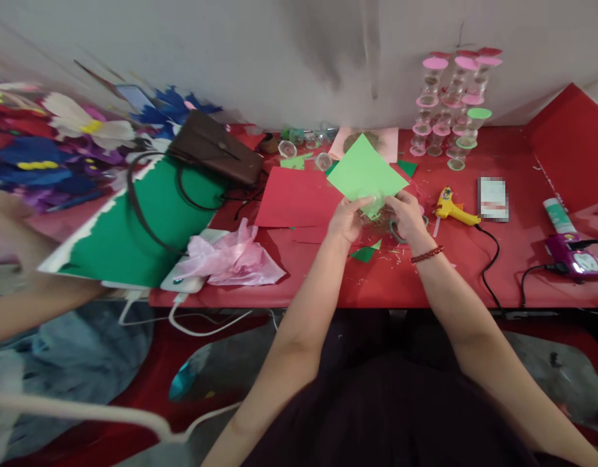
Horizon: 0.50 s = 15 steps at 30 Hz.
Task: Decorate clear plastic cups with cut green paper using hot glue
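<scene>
My left hand (348,218) and my right hand (405,213) hold a light green paper square (366,168) by its lower edges, one corner pointing away from me. A small clear plastic piece (375,200) shows against the paper's lower part, between my fingers. Scissors (396,228) lie partly hidden beside my right hand. Below the paper is a dark green scrap (365,253) among small cuttings. Red paper sheets (295,198) lie to the left of my left hand.
A yellow glue gun (454,209) with a black cord lies right. Stacked clear cups with coloured discs (440,126) stand behind. A brown bag (214,146), green board (148,259) and pink plastic (233,256) are left. Another person's arm (46,301) reaches in at the far left.
</scene>
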Available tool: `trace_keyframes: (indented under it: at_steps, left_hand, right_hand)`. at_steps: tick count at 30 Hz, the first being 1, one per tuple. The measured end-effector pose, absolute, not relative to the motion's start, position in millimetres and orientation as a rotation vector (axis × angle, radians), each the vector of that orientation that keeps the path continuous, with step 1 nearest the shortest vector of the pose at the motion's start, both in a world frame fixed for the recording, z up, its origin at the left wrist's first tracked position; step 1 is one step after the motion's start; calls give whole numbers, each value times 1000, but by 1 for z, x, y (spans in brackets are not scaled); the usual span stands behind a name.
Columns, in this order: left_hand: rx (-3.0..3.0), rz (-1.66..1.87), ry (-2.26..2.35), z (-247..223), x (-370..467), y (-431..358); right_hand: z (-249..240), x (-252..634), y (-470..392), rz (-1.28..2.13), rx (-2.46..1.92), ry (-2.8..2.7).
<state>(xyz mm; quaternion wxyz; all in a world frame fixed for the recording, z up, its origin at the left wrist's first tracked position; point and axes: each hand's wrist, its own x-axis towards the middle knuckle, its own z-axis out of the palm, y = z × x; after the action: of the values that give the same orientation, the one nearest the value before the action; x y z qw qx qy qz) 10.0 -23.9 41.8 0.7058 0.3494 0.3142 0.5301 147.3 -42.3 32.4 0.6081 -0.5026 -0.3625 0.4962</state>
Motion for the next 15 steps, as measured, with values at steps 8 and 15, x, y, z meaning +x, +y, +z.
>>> trace_keyframes:
  at_steps: [8,15]
  left_hand:
    - [782,1208,637,48,11,-31]
    - [858,1161,634,41,8,-25]
  right_hand:
    - [28,145,-40,1123,-1144,-831]
    - [39,166,-41,1034,-1112,-768]
